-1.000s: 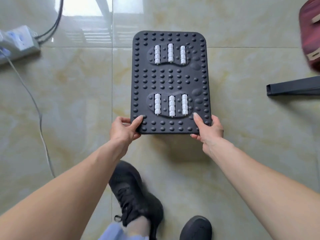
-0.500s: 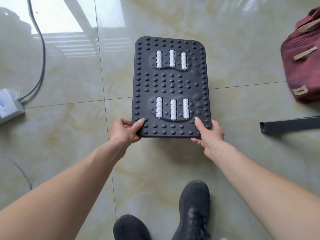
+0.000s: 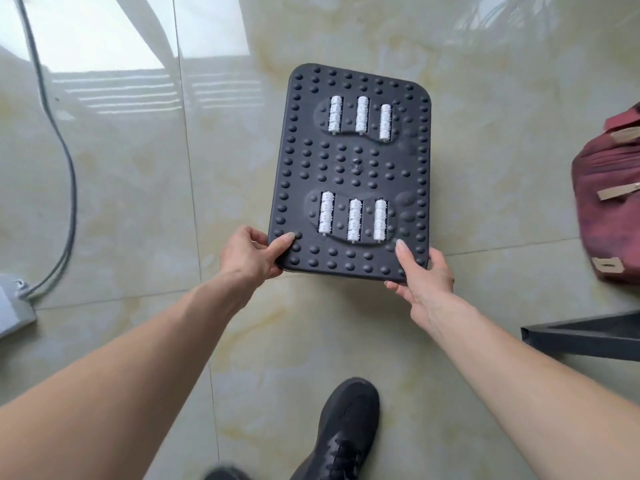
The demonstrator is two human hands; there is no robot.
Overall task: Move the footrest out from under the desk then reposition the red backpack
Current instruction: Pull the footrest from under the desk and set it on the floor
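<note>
Floor (image 3: 121, 209) of glossy pale tile fills the view, with window glare at upper left. Footrest (image 3: 353, 174), a black studded board with six white rollers (image 3: 355, 218) in two foot-shaped recesses, is carried flat above the tile, clear of any desk; it appears lifted rather than resting, though its underside is hidden. Red backpack (image 3: 609, 209) lies on the floor at the right edge, well apart from the board, not yet handled. A dark metal bar (image 3: 585, 336), probably a desk foot, lies below the backpack at lower right.

Left hand (image 3: 251, 252) clasps the near left corner, thumb on the studs, fingers curled beneath. Right hand (image 3: 424, 273) clasps the near right corner in the same way. Both grips sit on one short edge, so the far end overhangs unsupported.

Risks, judged from this layout: the overhanging end could dip and twist out of the thumbs, dropping onto hard tile. A black shoe (image 3: 343, 431) stands directly under the carrying path and could be struck. A grey cable (image 3: 64, 168) runs down the left to a power strip (image 3: 14, 306); a step to that side could snag it. Setting the board down rightward could crowd the backpack or knock the bar.
</note>
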